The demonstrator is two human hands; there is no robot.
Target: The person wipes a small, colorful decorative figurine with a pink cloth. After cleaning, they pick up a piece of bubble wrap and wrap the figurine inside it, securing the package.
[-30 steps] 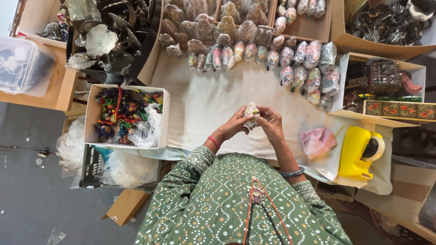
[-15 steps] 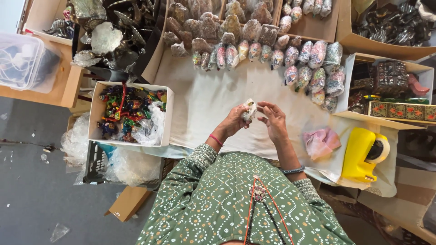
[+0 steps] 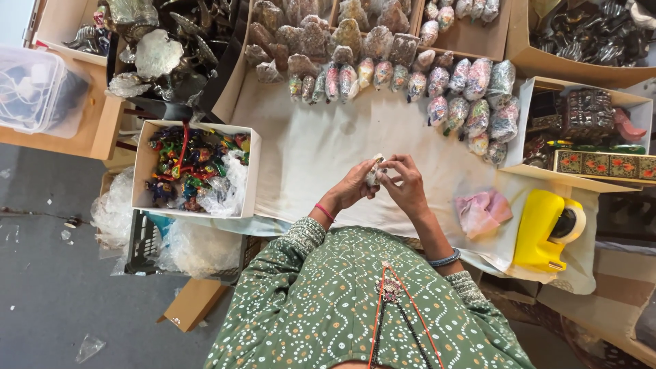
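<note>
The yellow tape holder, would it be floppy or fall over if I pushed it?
The tape holder looks like hard moulded plastic, so probably stiff, not floppy. It lies on the white cloth at the table's edge, so a push would likely slide it rather than roll it. Pushed outward, it might drop off.

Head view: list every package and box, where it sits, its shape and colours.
White box: left, open, colourful figurines.
Clear tub: far left, lidded.
Plastic-wrapped pieces: rows at top.
Patterned box: right, long, floral.
Small wrapped piece: in left hand and right hand.
</note>
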